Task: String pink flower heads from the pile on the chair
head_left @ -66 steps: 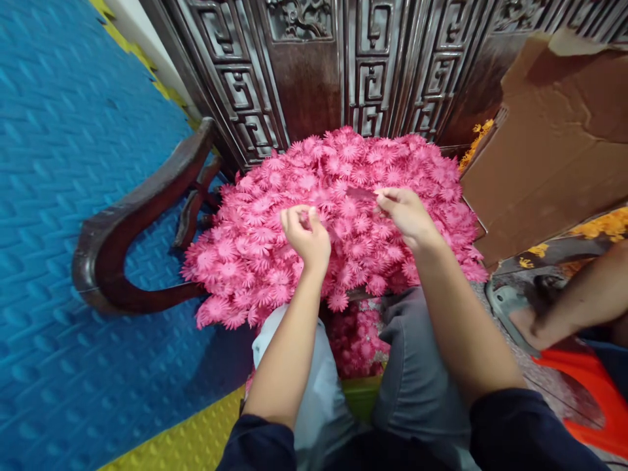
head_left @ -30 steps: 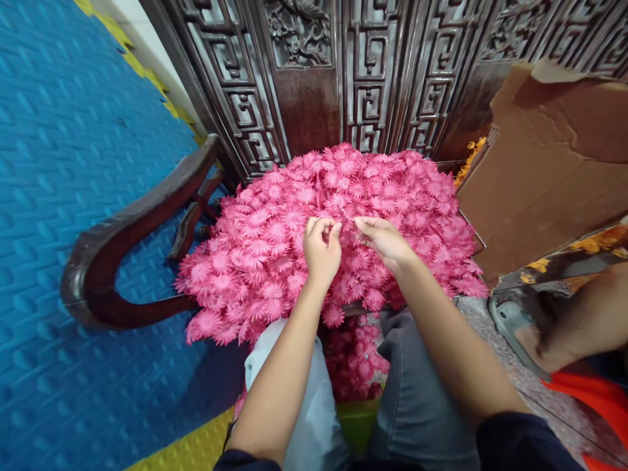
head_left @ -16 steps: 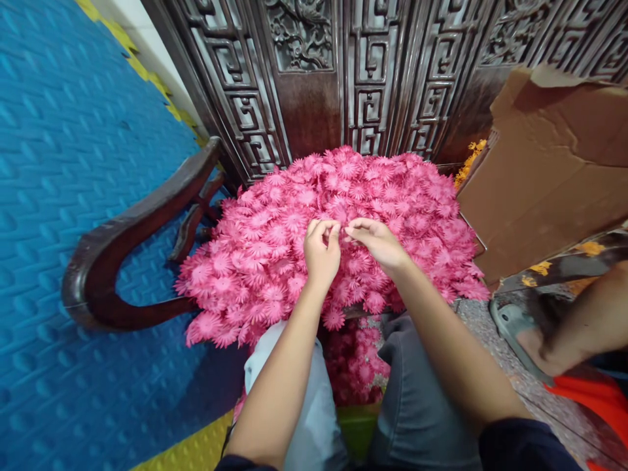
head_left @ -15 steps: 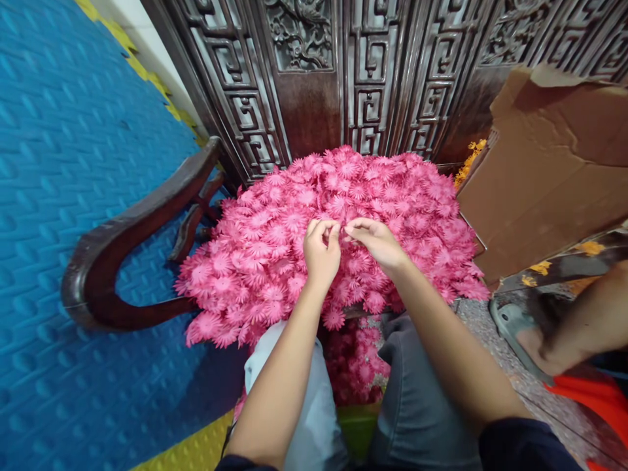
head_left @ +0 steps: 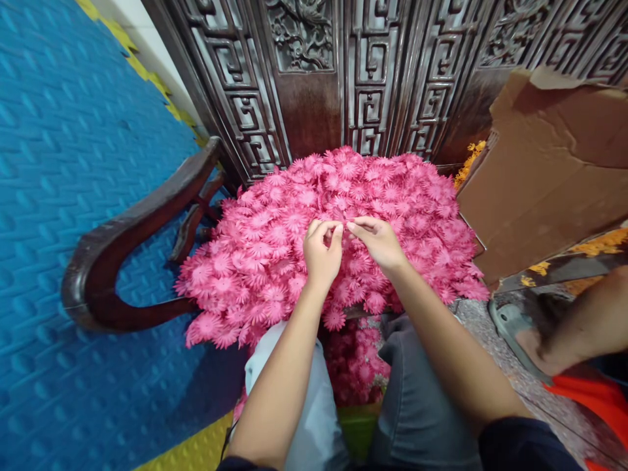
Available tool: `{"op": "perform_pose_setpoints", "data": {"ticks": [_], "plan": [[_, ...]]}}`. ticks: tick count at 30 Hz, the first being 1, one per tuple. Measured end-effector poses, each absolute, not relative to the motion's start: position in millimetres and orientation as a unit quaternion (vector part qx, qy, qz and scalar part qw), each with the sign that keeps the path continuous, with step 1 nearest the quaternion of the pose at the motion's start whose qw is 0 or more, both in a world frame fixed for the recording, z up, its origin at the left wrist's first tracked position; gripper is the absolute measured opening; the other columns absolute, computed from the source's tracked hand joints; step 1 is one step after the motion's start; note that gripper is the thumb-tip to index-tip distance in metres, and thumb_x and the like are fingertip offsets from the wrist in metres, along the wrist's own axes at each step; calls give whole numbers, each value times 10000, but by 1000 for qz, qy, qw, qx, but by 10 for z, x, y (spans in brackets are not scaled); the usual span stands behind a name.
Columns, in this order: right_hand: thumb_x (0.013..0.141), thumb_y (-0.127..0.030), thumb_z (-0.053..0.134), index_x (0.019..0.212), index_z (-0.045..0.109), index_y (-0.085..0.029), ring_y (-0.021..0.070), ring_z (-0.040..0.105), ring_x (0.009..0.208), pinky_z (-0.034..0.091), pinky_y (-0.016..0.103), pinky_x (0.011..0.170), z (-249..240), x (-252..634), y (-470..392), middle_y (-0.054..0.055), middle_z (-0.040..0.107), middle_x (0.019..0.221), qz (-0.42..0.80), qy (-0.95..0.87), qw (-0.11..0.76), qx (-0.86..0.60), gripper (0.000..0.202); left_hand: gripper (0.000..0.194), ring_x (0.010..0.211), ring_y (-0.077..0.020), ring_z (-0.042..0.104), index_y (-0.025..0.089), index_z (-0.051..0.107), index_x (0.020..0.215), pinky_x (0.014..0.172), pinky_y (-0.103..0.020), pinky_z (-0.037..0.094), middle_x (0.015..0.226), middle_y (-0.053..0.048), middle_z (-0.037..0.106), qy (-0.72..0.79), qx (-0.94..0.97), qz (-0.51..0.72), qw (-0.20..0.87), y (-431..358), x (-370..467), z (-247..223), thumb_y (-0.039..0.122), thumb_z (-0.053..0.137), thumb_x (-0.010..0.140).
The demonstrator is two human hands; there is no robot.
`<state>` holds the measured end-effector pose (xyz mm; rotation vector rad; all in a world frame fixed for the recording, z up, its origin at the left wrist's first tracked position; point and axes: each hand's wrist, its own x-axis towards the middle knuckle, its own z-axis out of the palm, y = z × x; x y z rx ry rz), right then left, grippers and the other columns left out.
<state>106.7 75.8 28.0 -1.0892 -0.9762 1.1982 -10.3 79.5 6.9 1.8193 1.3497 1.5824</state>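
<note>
In the head view, the left hand [head_left: 322, 254] and right hand [head_left: 379, 242], each grip pinched on a thin, blurred pinkish piece [head_left: 339, 214], hover above heaped pink, fringed, fabric-like flowers [head_left: 265, 252]. Handling appears unfinished; what remains is unclear.

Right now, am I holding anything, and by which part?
Can't tell: left hand and right hand pinch close together over pink flowers, anything between them blending in.
</note>
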Motion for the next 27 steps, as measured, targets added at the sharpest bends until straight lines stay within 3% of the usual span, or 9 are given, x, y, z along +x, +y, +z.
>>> {"op": "perform_pose_setpoints", "data": {"ticks": [4, 14, 20, 27], "plan": [[526, -369, 783, 642, 659, -173, 88, 565, 650, 463, 248, 718, 292, 1101, 750, -39, 630, 648, 485, -445, 595, -461, 259, 113, 659, -112, 478, 175, 663, 773, 663, -242, 400, 684, 13, 493, 469, 642, 570, 207, 775, -99, 104, 287, 663, 754], [615, -313, 705, 647, 631, -178, 93, 542, 644, 450, 264, 724, 276, 1119, 742, -23, 610, 673, 478, -437, 591, -481, 157, 91, 640, -102, 473, 178, 656, 723, 655, -236, 408, 665, 14, 511, 473, 629, 576, 220, 770, -80, 103, 196, 587, 780], [593, -307, 738, 666, 643, -180, 81, 544, 647, 455, 257, 730, 305, 1091, 712, -31, 616, 694, 511, -438, 579, -460, 174, 95, 587, -82, 422, 174, 612, 635, 604, -224, 361, 601, 42, 427, 468, 605, 587, 266, 791, -94, 88, 148, 622, 726], [533, -273, 795, 764, 672, -199, 90, 574, 766, 461, 267, 825, 310, 1139, 687, -33, 651, 782, 536, -460, 566, -426, 272, 123, 579, -73, 432, 179, 609, 616, 599, -211, 362, 581, 52, 458, 448, 556, 602, 357, 874, -123, 31, 94, 664, 687]]}}
